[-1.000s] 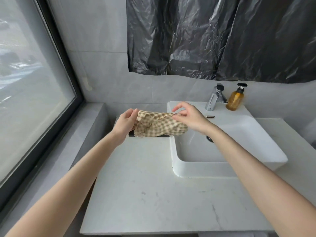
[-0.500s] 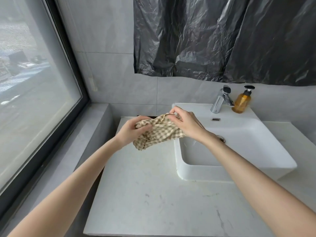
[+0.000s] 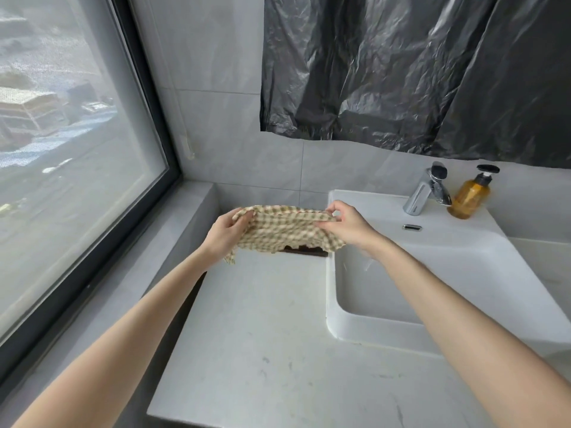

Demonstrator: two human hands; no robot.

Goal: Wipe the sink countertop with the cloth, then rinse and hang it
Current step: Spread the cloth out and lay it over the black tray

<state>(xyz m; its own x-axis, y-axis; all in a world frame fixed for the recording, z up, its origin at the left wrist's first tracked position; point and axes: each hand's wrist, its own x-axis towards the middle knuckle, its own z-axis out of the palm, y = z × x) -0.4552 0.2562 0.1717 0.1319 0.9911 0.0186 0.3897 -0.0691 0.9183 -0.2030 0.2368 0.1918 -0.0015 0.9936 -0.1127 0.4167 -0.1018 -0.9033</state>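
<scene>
A grey-tiled washroom corner, with a wide window (image 3: 61, 149) on the left and a crumpled black plastic sheet (image 3: 401, 72) hanging on the wall above. The white marbled table (image 3: 262, 335) runs from the window ledge to a white sink (image 3: 330, 288) set on its right part. A chrome faucet (image 3: 428, 189) stands at the back of the sink, with an amber soap bottle (image 3: 469, 196) just beside it.

The checked beige cloth (image 3: 284, 230) is held up over the back of the table, just left of the sink's rear corner, spread between both hands. The left hand (image 3: 225, 234) has its grip clamped on the cloth's left end, and the right hand (image 3: 346, 227) pinches the right end (fingers curled at the top hem). The cloth's lower edge hangs loose, part-covering a dark strip (image 3: 306, 251) behind it.
</scene>
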